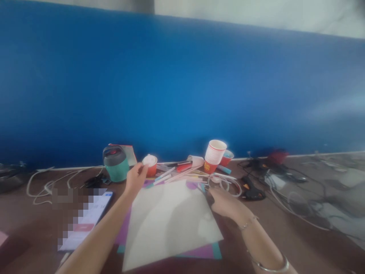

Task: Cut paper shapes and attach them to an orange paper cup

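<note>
My left hand [135, 177] is at the left side of a red paper cup [151, 170] with white, fluffy-looking contents. Its fingers are bent together at the cup's rim; whatever they pinch, if anything, is too small to make out. A large white sheet of paper [171, 220] lies in front of me over purple and teal sheets [199, 252]. By the sheet's upper right corner, my right hand [225, 201] is low over the table with curled fingers. Its fingertips are partly hidden and blurred, so what they grip is unclear.
Behind the paper lie several markers and sticks [182, 175]. A stack of paper cups [215, 154] stands at the back, a clear tape roll [238, 186] and black glue gun [253, 190] to its right. On the left are a teal jar [116, 167], white cables [48, 186] and a phone [88, 219].
</note>
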Demonstrator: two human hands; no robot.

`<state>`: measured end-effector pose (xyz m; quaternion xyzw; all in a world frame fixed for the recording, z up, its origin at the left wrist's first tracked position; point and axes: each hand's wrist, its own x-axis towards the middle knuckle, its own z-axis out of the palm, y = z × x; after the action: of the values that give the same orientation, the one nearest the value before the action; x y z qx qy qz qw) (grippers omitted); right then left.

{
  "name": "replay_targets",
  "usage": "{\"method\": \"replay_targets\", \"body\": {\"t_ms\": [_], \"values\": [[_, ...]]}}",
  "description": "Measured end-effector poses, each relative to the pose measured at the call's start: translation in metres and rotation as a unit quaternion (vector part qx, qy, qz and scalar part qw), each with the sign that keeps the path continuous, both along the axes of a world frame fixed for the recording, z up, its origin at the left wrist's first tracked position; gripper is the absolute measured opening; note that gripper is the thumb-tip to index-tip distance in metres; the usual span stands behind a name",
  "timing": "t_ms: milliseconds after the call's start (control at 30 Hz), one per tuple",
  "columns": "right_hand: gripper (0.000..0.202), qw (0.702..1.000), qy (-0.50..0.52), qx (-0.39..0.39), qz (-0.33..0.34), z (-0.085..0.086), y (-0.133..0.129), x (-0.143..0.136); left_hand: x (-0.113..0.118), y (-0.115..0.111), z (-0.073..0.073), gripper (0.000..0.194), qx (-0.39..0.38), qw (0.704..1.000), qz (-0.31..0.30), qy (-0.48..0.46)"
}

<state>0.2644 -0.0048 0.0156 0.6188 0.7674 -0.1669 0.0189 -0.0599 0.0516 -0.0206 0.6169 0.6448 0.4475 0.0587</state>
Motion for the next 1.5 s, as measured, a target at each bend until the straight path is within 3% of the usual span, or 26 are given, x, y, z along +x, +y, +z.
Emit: {"method": "replay_targets", "body": {"t_ms": [100,200,433,633,700,833,900,967,1133,1333,1400,1500], "values": [[0.037,1.0,-0.007,0.01,-0.006,0.002,0.002,0.002,-0.002,-0.005,-0.008,0.028,-0.063,0.995,-0.067,0.043],[0.033,1.0,-0.014,0.009,-0.015,0.001,0.003,0.004,-0.006,-0.004,-0.014,0.029,-0.118,0.985,-0.094,0.08],[0.036,0.999,0.025,0.02,-0.016,-0.004,0.004,0.007,-0.01,0.0,-0.018,0.018,-0.165,0.977,-0.048,0.125],[0.031,0.998,0.037,0.03,-0.036,-0.009,0.01,0.008,0.001,-0.013,-0.013,0.02,-0.13,0.982,0.001,0.14],[0.025,0.998,0.016,0.03,-0.05,-0.008,0.011,0.007,0.012,-0.021,-0.01,0.016,-0.105,0.982,-0.01,0.154],[0.021,0.997,-0.024,0.02,-0.076,0.0,0.008,0.003,0.044,-0.04,-0.011,0.016,-0.078,0.969,-0.135,0.192],[0.021,0.996,-0.034,0.011,-0.082,0.004,0.005,0.0,0.059,-0.051,-0.018,0.031,-0.069,0.937,-0.255,0.227],[0.019,0.996,-0.048,-0.004,-0.08,0.008,0.002,-0.002,0.07,-0.061,-0.026,0.047,-0.098,0.906,-0.324,0.253],[0.021,0.995,-0.067,-0.014,-0.073,0.008,0.002,-0.005,0.076,-0.088,-0.031,0.06,-0.146,0.865,-0.398,0.269],[0.028,0.995,-0.073,-0.017,-0.061,0.003,0.004,-0.006,0.066,-0.099,-0.031,0.055,-0.154,0.865,-0.381,0.288],[0.03,0.996,-0.073,-0.023,-0.055,0.002,0.004,-0.006,0.061,-0.089,-0.035,0.047,-0.144,0.892,-0.313,0.291],[0.033,0.995,-0.08,-0.036,-0.055,0.002,0.003,-0.007,0.051,-0.067,-0.038,0.036,-0.103,0.935,-0.163,0.298]]}}
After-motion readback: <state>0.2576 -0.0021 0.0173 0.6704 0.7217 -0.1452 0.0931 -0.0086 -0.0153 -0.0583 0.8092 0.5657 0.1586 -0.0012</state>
